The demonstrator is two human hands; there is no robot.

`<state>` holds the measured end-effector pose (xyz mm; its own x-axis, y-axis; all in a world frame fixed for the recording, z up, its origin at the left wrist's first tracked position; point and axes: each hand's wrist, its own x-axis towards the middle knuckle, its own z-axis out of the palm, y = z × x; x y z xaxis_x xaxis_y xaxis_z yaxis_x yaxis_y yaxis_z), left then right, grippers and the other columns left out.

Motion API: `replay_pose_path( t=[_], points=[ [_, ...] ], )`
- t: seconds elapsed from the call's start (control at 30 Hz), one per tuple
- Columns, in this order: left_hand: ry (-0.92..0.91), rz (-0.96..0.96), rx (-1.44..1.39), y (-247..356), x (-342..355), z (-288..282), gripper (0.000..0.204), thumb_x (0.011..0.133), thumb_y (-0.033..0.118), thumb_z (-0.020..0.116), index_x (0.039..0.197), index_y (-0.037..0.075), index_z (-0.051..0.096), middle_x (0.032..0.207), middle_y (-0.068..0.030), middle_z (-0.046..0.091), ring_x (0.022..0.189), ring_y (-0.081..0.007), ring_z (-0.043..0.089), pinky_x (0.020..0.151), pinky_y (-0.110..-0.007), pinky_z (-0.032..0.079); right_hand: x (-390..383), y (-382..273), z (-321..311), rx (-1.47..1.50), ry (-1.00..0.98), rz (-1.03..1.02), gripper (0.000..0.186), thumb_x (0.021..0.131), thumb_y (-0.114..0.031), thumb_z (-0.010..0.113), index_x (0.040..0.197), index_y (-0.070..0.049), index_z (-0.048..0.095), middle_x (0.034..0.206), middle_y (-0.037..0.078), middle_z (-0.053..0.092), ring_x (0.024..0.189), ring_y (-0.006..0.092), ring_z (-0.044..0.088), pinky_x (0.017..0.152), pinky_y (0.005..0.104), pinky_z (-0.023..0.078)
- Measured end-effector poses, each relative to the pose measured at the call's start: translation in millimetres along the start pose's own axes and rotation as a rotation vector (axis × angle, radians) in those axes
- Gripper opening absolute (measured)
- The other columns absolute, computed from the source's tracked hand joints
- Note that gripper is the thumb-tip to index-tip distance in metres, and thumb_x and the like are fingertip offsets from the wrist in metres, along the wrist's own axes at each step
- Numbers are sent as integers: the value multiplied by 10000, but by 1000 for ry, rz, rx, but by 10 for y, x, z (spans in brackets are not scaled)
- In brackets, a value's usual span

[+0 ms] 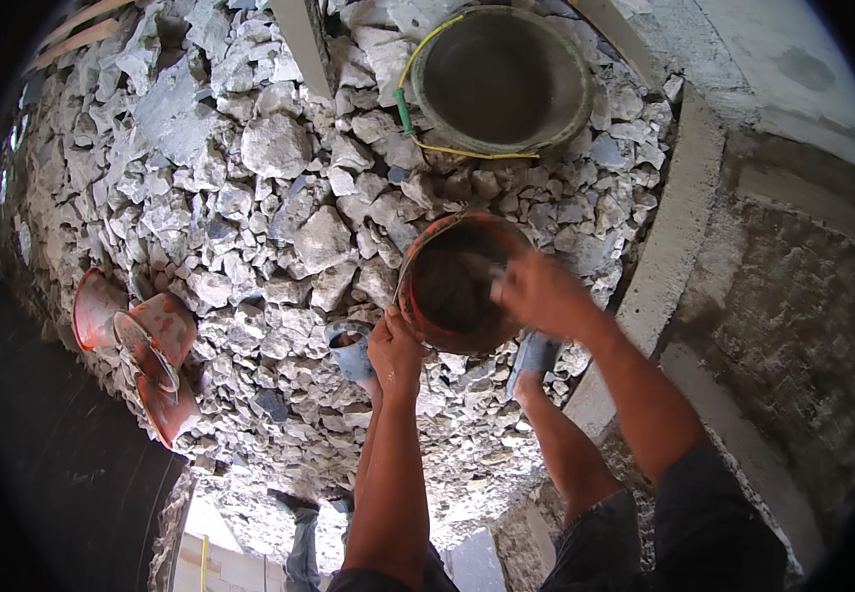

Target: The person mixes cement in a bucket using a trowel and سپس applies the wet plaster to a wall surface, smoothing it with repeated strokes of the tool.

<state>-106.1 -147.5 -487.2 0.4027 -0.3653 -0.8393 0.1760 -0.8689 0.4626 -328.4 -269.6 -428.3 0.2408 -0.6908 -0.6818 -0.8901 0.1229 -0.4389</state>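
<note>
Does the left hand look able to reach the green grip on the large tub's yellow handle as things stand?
Probably yes: only loose rubble seems to lie between the left hand and the green grip, though the hand holds the reddish bucket by its rim and would likely have to let go first.

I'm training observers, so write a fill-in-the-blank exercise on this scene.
The bare ____ hand is at the left edge of the round orange-red bucket.
The large round grey tub has a yellow handle with a ____ grip.
That tub stands ____ from that hand than the bucket.

Missing: left; green; farther.
</note>
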Motion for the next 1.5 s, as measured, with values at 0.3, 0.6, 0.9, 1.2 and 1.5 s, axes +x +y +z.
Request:
replay_pose_path(
  t=[0.3, 0.6, 0.9, 1.2, 1.5],
  points=[
    [-10, 3, 0, 91, 2, 74, 547, 1111, 483, 467, 736, 91, 539, 605, -64, 609, 427, -109, 495, 437, -271, 400, 2763, 314, -812, 223, 507, -38, 197, 966, -213, 644, 983, -26, 705, 984, 194, 696, 838, 375, 670, 737, 472, 547],
    [1, 2, 41, 64, -17, -49, 559, 1120, 469, 448, 730, 81, 548, 608, -51, 609, 441, -100, 499, 442, -271, 391, 1624, 1, -813, 1142, -586, -41, 322, 1009, -266, 679, 763, -62, 639, 686, 22, 601, 522, 126, 500, 470, 344, 435],
    [-38, -39, -48, 221, -76, 34, 536, 1123, 447, 443, 761, 69, 561, 624, -41, 595, 464, -98, 513, 444, -269, 392, 295, 229, 167, -686, 226, -230, 206, 857, -206, 671, 991, -53, 703, 1022, 118, 736, 970, 338, 714, 904, 471, 531],
    [-28, 39, 2, 4, -59, 73, 514, 1116, 444, 472, 786, 65, 575, 643, -21, 581, 515, -90, 526, 475, -266, 434, -351, -156, -7, -739, 39, -130, 160, 862, -179, 680, 820, -42, 752, 805, 113, 745, 774, 263, 771, 602, 406, 604],
    [12, 67, -5, -94, -174, 166, 543, 1106, 456, 485, 811, 24, 627, 646, -42, 602, 535, -111, 572, 496, -282, 462, 290, -46, 43, -810, -266, -81, 170, 880, -165, 675, 902, -74, 817, 966, 149, 784, 894, 279, 784, 689, 427, 621]
  ],
)
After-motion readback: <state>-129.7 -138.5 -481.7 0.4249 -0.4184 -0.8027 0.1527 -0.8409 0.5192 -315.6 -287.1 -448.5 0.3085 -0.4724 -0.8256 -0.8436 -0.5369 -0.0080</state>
